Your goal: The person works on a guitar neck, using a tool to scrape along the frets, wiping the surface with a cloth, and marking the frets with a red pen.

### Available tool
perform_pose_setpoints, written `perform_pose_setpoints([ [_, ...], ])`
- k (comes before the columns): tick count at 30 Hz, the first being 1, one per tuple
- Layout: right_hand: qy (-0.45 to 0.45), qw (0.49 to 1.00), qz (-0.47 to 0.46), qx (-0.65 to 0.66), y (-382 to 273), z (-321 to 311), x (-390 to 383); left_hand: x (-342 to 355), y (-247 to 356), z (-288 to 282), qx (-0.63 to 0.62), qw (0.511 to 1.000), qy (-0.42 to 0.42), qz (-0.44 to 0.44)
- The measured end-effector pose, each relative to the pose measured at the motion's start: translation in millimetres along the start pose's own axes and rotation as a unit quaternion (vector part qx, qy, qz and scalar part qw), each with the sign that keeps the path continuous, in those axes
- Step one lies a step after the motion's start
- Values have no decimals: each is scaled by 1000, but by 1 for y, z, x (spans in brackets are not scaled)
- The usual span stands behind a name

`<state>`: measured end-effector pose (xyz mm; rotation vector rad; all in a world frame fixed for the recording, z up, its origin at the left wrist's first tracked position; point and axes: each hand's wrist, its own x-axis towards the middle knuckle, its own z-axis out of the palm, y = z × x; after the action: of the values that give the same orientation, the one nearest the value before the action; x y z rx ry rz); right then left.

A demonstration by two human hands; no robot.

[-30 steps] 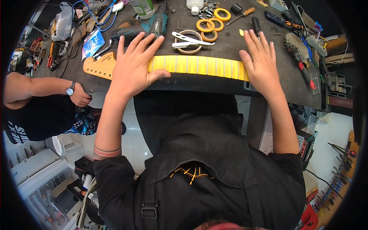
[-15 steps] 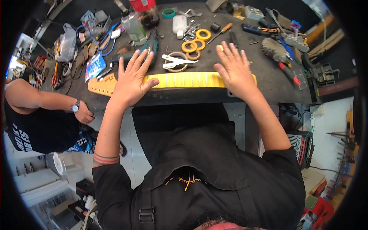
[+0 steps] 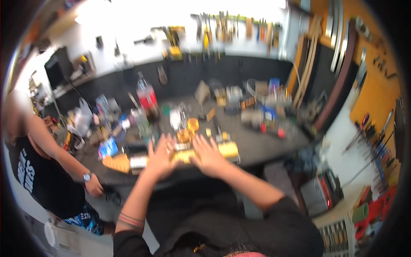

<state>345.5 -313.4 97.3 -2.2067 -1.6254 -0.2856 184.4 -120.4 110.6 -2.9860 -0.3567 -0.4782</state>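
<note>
A guitar neck [image 3: 229, 149] lies crosswise along the bench's near edge, its fretboard covered in yellow tape and its bare wooden headstock [image 3: 116, 163] at the left. Over its left half is my left hand [image 3: 161, 158], palm down with fingers spread. My right hand [image 3: 209, 156] lies flat over the middle, its thumb close to the left one. Neither hand grips anything; blur hides whether the palms press on the neck. Just beyond the fingers sit yellow tape rolls [image 3: 185, 136], with another roll [image 3: 193, 124] behind them.
The bench [image 3: 274, 147] carries a red-labelled bottle [image 3: 147, 97], a white bottle [image 3: 176, 118] and a blurred brush [image 3: 252, 116]. At left stands another person, whose hand [image 3: 93, 185] hangs by the bench edge. Tools hang on the back wall; an amplifier-like box [image 3: 316, 195] stands lower right.
My hands have come closer together over the neck, the right one moving left from near its right end. The view has tilted up, bringing the back wall into sight.
</note>
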Motion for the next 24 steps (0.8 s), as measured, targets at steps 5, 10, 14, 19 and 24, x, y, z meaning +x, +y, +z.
perform_pose_setpoints([
  [5, 9, 998, -21, -64, 3, 4, -10, -19, -1, -8, -17, 999, -39, -18],
  [10, -2, 997, -40, -62, 14, -6, -4, -9, 11, -15, -5, 999, -48, -23],
  [14, 61, 995, -40, -66, 9, -21, 10, 1, 18, -33, -43, 999, 12, 23],
  [19, -41, 995, -57, -70, 17, -8, 10, 4, 15, -6, -26, 994, -53, 97],
  [24, -6, 998, -11, -62, 23, -14, 20, 35, 21, -62, -106, 969, 181, 130],
])
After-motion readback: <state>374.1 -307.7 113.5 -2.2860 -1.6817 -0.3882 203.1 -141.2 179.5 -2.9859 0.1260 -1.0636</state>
